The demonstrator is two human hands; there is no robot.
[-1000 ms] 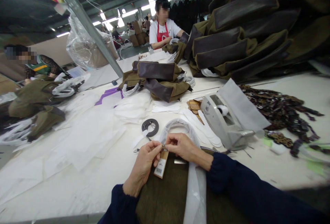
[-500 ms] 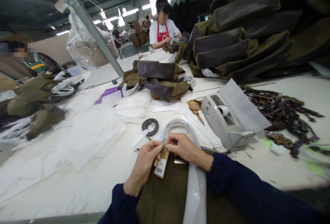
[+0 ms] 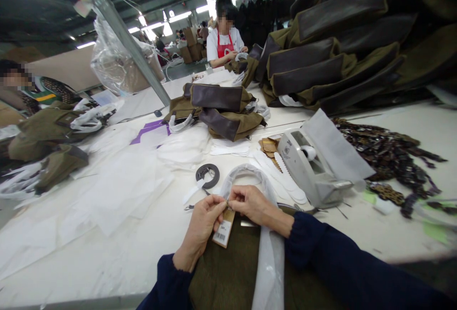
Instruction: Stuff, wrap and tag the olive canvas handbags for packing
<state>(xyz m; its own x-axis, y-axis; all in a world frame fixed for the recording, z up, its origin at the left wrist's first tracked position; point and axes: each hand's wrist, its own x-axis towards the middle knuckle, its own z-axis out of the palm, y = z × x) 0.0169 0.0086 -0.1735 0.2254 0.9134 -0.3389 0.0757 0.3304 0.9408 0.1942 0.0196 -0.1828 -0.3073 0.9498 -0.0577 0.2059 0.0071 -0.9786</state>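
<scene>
An olive-green bag (image 3: 228, 272) lies in front of me, its handle (image 3: 272, 267) wrapped in white plastic. A brown hang tag (image 3: 224, 228) with a white barcode label hangs over the bag below my fingers. My left hand (image 3: 204, 222) pinches at the tag's top end. Right beside it, my right hand (image 3: 254, 205) is also pinched, its fingertips almost meeting the left ones. The tag's string or fastening between the fingertips is too small to make out. Part of a zipper (image 3: 285, 206) shows beyond my right wrist.
A coiled dark strap (image 3: 207, 176) lies beyond my left hand. The grey tape dispenser (image 3: 310, 167) stands at right, near a heap of dark straps (image 3: 389, 157). White sheets (image 3: 121, 186) spread leftward. Bags are piled behind (image 3: 228, 110) and at right (image 3: 332, 62). Two co-workers stand farther off.
My hands hold nearly the same pinch at the tag, which has turned slightly so its label shows more plainly. The co-worker at left has shifted a little leftward and down.
</scene>
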